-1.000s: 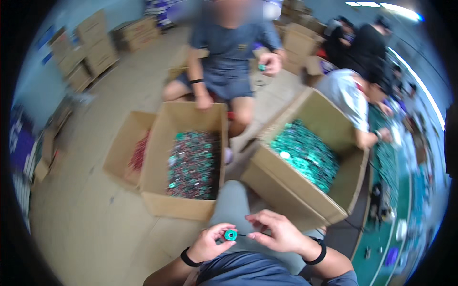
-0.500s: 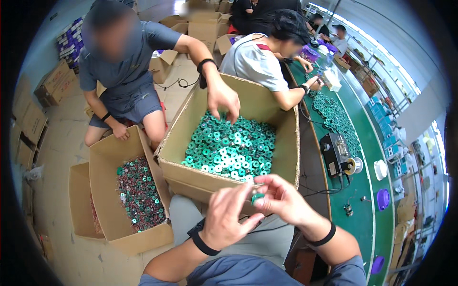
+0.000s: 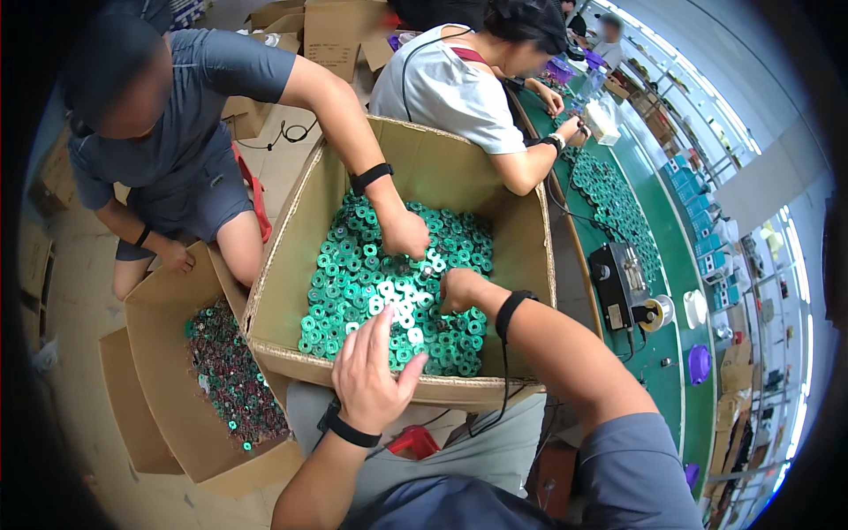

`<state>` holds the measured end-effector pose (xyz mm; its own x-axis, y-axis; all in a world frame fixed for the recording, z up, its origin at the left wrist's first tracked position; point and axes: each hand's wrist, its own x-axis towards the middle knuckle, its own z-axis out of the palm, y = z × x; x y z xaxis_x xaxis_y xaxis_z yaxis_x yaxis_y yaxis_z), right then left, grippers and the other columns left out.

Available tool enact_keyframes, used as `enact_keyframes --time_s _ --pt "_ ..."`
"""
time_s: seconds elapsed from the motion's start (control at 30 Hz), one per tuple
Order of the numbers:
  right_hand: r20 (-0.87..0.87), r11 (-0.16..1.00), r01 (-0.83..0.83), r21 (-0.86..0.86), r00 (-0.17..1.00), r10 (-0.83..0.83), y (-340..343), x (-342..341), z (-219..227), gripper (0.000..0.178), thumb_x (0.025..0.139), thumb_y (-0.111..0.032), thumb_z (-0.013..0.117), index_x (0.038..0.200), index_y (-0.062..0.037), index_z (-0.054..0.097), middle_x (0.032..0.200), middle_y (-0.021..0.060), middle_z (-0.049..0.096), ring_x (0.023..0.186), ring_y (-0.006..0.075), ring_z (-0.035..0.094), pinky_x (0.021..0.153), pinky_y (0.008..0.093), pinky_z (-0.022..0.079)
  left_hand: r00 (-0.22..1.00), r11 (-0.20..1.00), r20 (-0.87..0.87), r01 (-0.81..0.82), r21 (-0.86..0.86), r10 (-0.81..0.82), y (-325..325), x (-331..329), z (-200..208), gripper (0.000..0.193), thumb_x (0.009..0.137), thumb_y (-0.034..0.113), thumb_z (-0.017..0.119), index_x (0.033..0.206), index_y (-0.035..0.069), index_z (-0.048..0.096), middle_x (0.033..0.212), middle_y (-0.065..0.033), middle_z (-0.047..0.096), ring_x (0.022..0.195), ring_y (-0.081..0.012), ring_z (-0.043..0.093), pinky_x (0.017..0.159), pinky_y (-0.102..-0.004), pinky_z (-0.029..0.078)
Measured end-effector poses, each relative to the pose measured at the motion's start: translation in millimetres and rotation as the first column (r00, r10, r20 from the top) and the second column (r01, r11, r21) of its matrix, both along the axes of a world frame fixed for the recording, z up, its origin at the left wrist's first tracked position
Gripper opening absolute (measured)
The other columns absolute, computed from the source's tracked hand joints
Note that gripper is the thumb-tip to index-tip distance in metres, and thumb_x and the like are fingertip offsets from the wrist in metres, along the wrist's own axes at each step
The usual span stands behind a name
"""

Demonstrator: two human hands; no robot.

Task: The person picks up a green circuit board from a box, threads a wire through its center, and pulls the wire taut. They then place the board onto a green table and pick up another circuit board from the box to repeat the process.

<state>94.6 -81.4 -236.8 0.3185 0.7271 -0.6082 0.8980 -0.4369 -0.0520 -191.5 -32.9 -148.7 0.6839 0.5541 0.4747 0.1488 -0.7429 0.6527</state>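
We see our left hand over the near rim of the big cardboard box, fingers spread apart and reaching toward the green rings heaped inside it. Our right hand is pushed down into the rings, fingers curled; whether they clamp a ring we cannot tell. Across the box, another person's hand also rests in the heap.
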Motion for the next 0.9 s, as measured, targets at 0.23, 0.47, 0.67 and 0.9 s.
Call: enact_keyframes --time_s 0.23,0.47,0.67,0.9 --pt "-0.207 0.906 0.397 0.147 0.908 -0.365 12 -11 -35 0.038 0.069 -0.035 0.087 0.093 -0.0093 0.074 0.091 0.0114 0.074 0.086 0.0276 0.071 0.081 0.0384 0.056 0.999 0.993 -0.032 -0.008 0.116 0.011 5 4 -7 0.067 0.082 0.036 0.076 0.136 0.001 0.054 0.119 -0.0155 0.067 0.099 -0.0323 0.065 0.084 -0.0413 0.051" --pt "-0.349 0.665 0.655 0.359 0.755 -0.555 38 -13 -48 0.035 0.072 -0.031 0.087 0.088 -0.0067 0.069 0.087 0.0133 0.073 0.084 0.0299 0.071 0.080 0.0397 0.056 0.999 0.980 -0.026 -0.021 0.196 0.027 7 5 -6 0.055 0.088 0.038 0.071 0.133 0.008 0.058 0.120 -0.0056 0.069 0.091 -0.0210 0.066 0.076 -0.0315 0.051" --pt "-0.357 0.837 0.279 0.472 0.928 -0.108 77 -62 -34 0.029 0.077 -0.022 0.081 0.094 -0.0034 0.068 0.086 0.0167 0.072 0.084 0.0354 0.071 0.078 0.0443 0.056 0.999 0.981 -0.041 -0.005 0.193 0.013 7 4 -13 0.058 0.085 0.039 0.073 0.131 0.006 0.059 0.116 -0.0075 0.070 0.089 -0.0227 0.068 0.073 -0.0330 0.050" --pt "-0.537 0.903 0.127 0.410 0.834 0.127 110 -138 -47 0.021 0.079 -0.019 0.078 0.090 -0.0036 0.068 0.086 0.0183 0.071 0.084 0.0377 0.069 0.076 0.0471 0.056 0.999 0.972 -0.010 -0.032 0.233 0.036 8 4 -14 0.052 0.091 0.037 0.069 0.135 0.011 0.060 0.117 -0.0035 0.070 0.080 -0.0138 0.065 0.066 -0.0264 0.048"
